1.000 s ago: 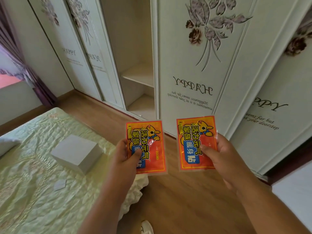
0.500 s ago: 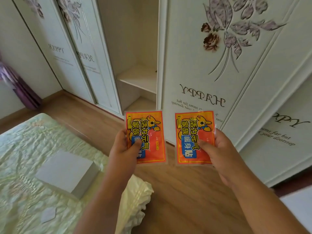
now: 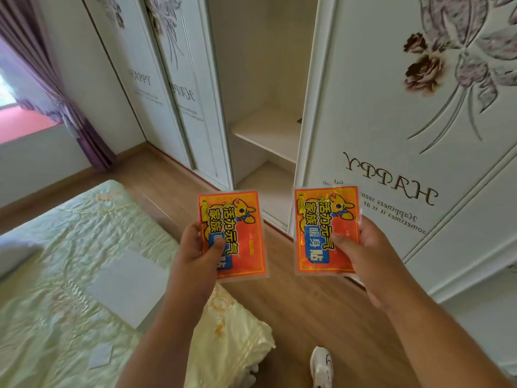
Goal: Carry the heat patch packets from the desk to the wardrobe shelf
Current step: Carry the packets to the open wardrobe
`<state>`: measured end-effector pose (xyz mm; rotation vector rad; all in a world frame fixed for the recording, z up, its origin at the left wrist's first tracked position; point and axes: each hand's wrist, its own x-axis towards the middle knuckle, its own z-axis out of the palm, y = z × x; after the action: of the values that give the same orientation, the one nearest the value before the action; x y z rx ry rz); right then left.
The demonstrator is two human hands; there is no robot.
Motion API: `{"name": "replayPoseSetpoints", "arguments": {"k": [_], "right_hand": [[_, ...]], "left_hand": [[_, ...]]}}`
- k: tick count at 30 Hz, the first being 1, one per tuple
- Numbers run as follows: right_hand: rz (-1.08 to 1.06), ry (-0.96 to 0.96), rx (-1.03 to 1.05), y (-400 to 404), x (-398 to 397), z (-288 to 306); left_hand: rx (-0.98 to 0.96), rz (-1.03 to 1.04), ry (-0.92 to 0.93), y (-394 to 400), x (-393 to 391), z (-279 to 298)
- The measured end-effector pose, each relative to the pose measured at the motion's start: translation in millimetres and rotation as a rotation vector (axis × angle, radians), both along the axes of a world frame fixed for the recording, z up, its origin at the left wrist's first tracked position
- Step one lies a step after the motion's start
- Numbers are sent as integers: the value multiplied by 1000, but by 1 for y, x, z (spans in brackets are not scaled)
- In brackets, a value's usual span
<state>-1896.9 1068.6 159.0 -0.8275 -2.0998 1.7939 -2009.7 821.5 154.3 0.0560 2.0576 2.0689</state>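
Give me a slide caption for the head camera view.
Left hand and right hand each hold a heat patch packet before the open wardrobe shelf.

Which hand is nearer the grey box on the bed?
Left. The left hand holds its packet just right of the grey box; the right hand is farther right, by the wardrobe door.

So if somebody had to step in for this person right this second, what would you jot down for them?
Left hand: grips one heat patch packet, thumb on its front.
Right hand: grips the other packet the same way.
Both packets are held upright in the air, apart, over the wood floor in front of the open wardrobe.
Done: packets picked up and brought near the wardrobe.
Left: step closer and lay both on the wardrobe shelf, which shows in the open gap between the doors.
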Motion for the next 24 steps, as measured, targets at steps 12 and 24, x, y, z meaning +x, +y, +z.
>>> {"name": "replayPoseSetpoints", "arguments": {"k": [12, 24], "right_hand": [[137, 37, -24, 148, -121, 13], [275, -10, -52, 211, -215, 3]], "left_hand": [[-13, 131, 62, 124, -89, 22], [-8, 256, -17, 181, -149, 3]]}}
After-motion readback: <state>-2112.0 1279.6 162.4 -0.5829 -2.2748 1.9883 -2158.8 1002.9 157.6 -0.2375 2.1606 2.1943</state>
